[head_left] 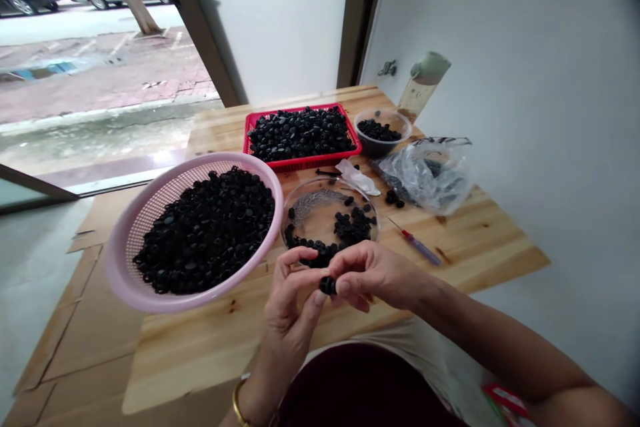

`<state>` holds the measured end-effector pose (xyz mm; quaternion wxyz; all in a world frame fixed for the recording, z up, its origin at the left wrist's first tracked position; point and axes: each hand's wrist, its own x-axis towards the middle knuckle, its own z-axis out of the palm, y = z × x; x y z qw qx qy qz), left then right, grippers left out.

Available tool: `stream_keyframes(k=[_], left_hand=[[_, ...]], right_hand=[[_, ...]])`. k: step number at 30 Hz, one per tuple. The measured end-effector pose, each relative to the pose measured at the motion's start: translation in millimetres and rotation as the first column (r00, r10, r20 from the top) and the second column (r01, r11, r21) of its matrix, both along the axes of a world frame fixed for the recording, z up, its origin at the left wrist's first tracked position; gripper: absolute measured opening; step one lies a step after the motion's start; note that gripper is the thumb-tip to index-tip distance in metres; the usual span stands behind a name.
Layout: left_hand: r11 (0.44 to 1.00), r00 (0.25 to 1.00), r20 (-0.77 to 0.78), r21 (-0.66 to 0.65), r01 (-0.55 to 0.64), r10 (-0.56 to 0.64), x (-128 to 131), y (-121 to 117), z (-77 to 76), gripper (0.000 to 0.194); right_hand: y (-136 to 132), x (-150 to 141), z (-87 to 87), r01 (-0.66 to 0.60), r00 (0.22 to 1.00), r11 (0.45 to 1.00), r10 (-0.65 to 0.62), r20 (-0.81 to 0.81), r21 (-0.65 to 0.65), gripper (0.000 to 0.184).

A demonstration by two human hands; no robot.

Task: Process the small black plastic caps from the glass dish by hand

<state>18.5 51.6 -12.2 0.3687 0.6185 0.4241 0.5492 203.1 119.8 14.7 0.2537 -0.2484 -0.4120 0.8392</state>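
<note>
Between the fingertips of both hands is a small round black part (327, 285), its exact kind too small to make out. My left hand (295, 297) pinches it from the left with thumb and forefinger, and my right hand (367, 273) grips its right side. Just beyond the hands lies a clear round dish (313, 203) with thin silvery wire-like pieces and black parts in it. A large pink basket (117, 273) heaped with black ring-like parts stands left of my hands.
Behind the dish, a red tray (295, 163) holds more black pieces beside a clear bowl (385, 119). A screwdriver-like tool (420, 248), white tissue (357, 177), plastic bag (440, 173) and bottle (420, 90) are on the wooden table (493, 240), near the wall.
</note>
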Motion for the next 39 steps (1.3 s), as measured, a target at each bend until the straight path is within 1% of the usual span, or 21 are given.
stream_keyframes(k=[2,6,8,12,17,20,22,24,27,30,34,37,39], left_hand=[[1.0,0.999,-0.026,0.018,0.021,-0.021,-1.5,0.3,-0.7,0.023],[0.998,0.997,-0.028,-0.017,0.068,-0.068,-1.2,-3.4,-0.4,0.027],[0.997,0.997,-0.008,-0.033,0.076,-0.076,0.1,-5.4,-0.6,0.029],[0.996,0.996,0.028,-0.003,0.085,-0.085,1.9,-6.7,-3.7,0.032],[0.995,0.996,0.018,0.029,0.09,-0.091,1.6,-6.6,-8.3,0.037],[0.997,0.997,0.022,-0.002,0.078,-0.078,1.7,-5.2,-8.9,0.034],[0.998,0.998,0.037,-0.032,0.058,-0.057,1.9,-3.2,-8.2,0.031],[0.999,0.998,0.05,-0.039,0.038,-0.036,2.1,-0.9,-6.7,0.027],[0.999,0.999,0.036,-0.028,0.04,-0.039,2.8,2.2,-4.2,0.026],[0.997,0.997,0.024,-0.043,0.068,-0.067,5.8,4.3,-3.8,0.028],[0.997,0.993,0.104,-0.053,0.058,-0.052,11.5,5.4,-7.1,0.037],[0.998,0.992,0.116,-0.043,0.051,-0.045,13.9,6.0,-8.2,0.036],[0.998,0.994,0.104,-0.028,0.048,-0.045,14.2,6.4,-7.2,0.034]], right_hand=[[0.2,0.7,-0.9,-0.011,1.0,1.0,0.011,0.0,-0.001,0.031],[-0.8,1.7,-3.7,-0.014,1.0,1.0,0.014,-0.019,0.004,0.033],[-2.7,0.8,-6.4,0.007,1.0,1.0,-0.007,-0.029,0.015,0.035],[-8.2,-3.7,-13.9,0.06,0.998,0.998,-0.06,-0.023,0.029,0.039],[-12.3,-10.1,-21.8,0.116,0.992,0.993,-0.118,-0.039,-0.034,0.04],[-10.8,-10.5,-21.7,0.074,0.996,0.995,-0.077,-0.034,-0.069,0.038],[-9.4,-9.4,-20.1,0.032,0.999,0.997,-0.033,-0.015,-0.069,0.037],[-9.0,-8.3,-18.9,0.028,1.0,0.998,-0.028,-0.007,-0.059,0.038],[-10.1,-6.8,-19.9,0.066,0.998,0.995,-0.067,-0.012,-0.079,0.039],[-11.6,-5.1,-22.8,0.1,0.994,0.985,-0.106,-0.034,-0.144,0.038],[-14.0,-6.2,-24.1,0.122,0.987,0.975,-0.138,-0.077,-0.186,0.036],[-18.1,-13.8,-20.2,0.201,0.968,0.955,-0.228,-0.102,-0.219,0.033],[-21.9,-20.8,-16.5,0.276,0.946,0.928,-0.308,-0.103,-0.249,0.034]])
